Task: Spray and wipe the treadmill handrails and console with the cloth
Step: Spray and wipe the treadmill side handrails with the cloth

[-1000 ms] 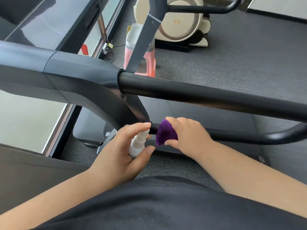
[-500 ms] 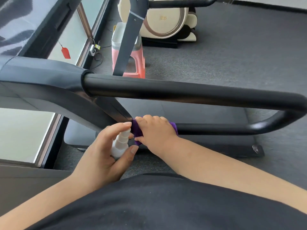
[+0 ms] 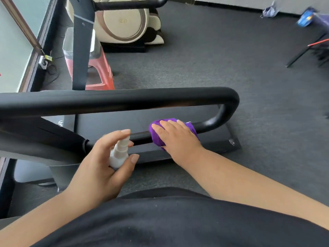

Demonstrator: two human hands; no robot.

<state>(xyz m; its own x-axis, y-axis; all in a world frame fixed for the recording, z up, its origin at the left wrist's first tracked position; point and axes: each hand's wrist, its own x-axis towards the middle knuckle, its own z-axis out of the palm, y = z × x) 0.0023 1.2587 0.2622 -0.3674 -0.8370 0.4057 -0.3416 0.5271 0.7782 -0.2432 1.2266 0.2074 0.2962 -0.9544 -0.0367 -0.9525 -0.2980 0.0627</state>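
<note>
A thick black upper handrail [image 3: 124,101] crosses the view and bends down at its right end into a thinner lower rail [image 3: 140,138]. My right hand [image 3: 175,138] presses a purple cloth [image 3: 156,135] around that lower rail, fingers curled over it. My left hand [image 3: 99,168] grips a small white spray bottle [image 3: 120,152], forefinger on top of its nozzle, just left of the cloth. The console is out of view.
The treadmill deck [image 3: 222,138] lies below the rails on dark carpet [image 3: 231,68]. A pink stool [image 3: 99,72] holding a bin, a cream machine [image 3: 124,20] and another machine's grey upright [image 3: 81,50] stand behind. A glass wall [image 3: 16,41] runs on the left.
My right hand has slid the purple cloth rightward along the lower rail, away from the joint. The left hand keeps hold of the spray bottle. The camera has turned right.
</note>
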